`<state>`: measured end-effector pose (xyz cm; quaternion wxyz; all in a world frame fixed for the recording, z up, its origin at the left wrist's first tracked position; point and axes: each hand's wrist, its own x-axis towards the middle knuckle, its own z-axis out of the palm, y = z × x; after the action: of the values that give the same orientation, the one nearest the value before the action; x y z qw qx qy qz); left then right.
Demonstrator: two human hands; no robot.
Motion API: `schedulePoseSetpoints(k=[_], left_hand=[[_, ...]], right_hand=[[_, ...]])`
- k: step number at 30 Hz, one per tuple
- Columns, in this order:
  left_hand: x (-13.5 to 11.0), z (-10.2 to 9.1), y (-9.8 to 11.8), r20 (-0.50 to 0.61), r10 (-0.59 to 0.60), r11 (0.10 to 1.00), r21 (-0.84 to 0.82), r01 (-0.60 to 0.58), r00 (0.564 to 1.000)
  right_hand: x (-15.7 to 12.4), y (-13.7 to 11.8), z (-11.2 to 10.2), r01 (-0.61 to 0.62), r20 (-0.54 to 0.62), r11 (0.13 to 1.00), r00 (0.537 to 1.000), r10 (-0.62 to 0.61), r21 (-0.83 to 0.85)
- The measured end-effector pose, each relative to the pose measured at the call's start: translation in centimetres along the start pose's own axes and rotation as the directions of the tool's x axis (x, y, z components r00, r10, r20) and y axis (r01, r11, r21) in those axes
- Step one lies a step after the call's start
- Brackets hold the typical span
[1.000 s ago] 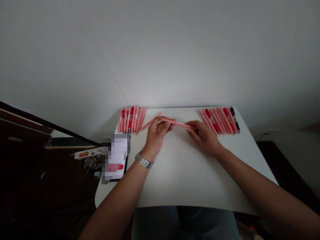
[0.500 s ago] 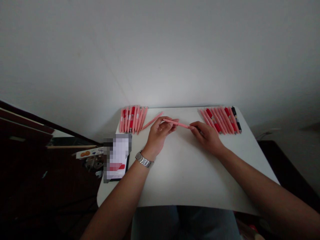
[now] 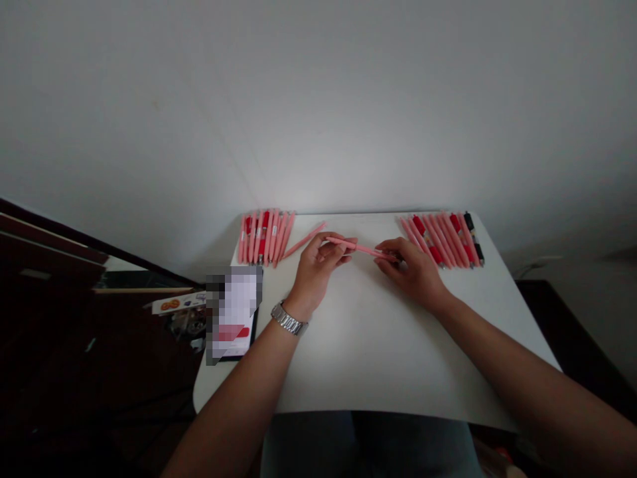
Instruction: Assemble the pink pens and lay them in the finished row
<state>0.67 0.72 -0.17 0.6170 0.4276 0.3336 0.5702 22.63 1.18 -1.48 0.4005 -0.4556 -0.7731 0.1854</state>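
Note:
Above the middle of the table, a slim pink pen (image 3: 367, 250) lies almost level between my two hands. My left hand (image 3: 323, 255), with a metal watch at the wrist, grips the pen's left part between thumb and fingers. Around its right end close the thumb and fingers of my right hand (image 3: 405, 265), which partly hide that tip. A single pink pen (image 3: 304, 240) rests slantwise on the table just beyond my left hand. Past my right hand lies a row of pink, red and black pens (image 3: 440, 239).
Another group of pink and red pens (image 3: 263, 239) lies at the table's back left corner. A phone (image 3: 236, 318), its screen blurred, is by the left edge of the white table (image 3: 378, 358). Behind the table rises a pale wall (image 3: 348, 119).
My right hand's fingers have shifted slightly on the pen's right end, and more of that end shows between them. My left hand has stayed nearly still.

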Motion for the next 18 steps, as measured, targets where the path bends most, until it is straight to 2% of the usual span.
schedulePoseSetpoints(k=[9,18], left_hand=[[-0.2,0.3,0.1,0.04,-0.014,1.0,-0.009,0.014,0.999],[0.1,0.1,-0.2,-0.02,0.038,0.999,-0.006,-0.038,0.999]], right_hand=[[0.3,-1.2,-1.0,-0.007,0.105,1.0,0.994,0.008,-0.011],[-0.1,-0.4,-0.2,-0.058,-0.001,0.998,0.998,0.058,0.029]])
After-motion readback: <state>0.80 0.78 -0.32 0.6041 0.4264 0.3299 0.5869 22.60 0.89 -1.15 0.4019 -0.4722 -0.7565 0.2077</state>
